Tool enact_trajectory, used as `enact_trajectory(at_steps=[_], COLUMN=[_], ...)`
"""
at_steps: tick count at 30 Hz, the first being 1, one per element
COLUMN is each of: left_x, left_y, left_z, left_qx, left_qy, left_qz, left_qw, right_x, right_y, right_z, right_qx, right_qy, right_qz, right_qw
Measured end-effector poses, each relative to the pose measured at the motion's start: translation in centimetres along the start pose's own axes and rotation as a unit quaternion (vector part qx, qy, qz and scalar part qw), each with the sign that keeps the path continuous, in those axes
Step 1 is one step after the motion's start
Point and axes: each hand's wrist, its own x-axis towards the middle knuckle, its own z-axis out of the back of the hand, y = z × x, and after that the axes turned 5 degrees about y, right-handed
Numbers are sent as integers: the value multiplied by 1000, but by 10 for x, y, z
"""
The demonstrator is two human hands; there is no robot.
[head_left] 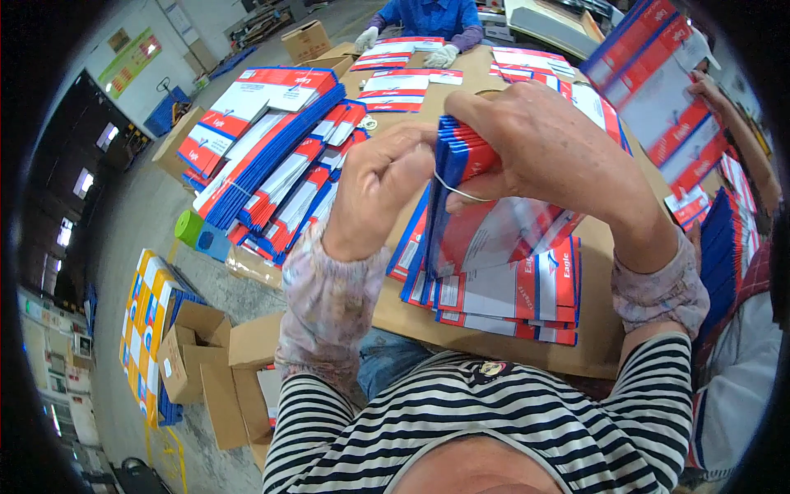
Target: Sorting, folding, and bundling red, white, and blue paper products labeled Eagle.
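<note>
My right hand [535, 136] grips the upper end of a bundle of flat red, white and blue printed packets [462, 156], which stands tilted above the table. A thin white band [461, 192] crosses the bundle near its top. My left hand [383, 177] is closed at the bundle's left edge, its fingers curled against the band; the fingertips are partly hidden. Beneath the bundle lies a stack of similar packets [510, 296] on the brown table, close to my body.
Banded packet piles [271, 140] rise on the left. Across the table [461, 90] a gloved person sits by more packets [395, 90]. At right, another person's hand [712, 95] holds up packets [658, 90]. Open cardboard boxes [234, 370] stand on the floor at lower left.
</note>
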Motion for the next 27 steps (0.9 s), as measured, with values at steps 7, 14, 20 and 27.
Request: enact_trajectory(at_steps=[7,14,20,27], left_x=[12,10,7,-10], left_y=[16,23,29,59], left_z=[-16,-17,-26,-41], left_qx=[180,202,108,45], left_qy=[-92,-146,-132,-143], left_qz=[-202,-214,-192,-72], left_qw=[958,945,966,986], right_x=[3,-60,-109,-93], right_y=[-1,-32,-54,-34], right_z=[7,5,-53,-83], right_qx=[-17,45,349,466], right_qy=[-15,-65,-82,-254], right_qz=[3,-146,-82,-172], right_qw=[1000,986,930,830])
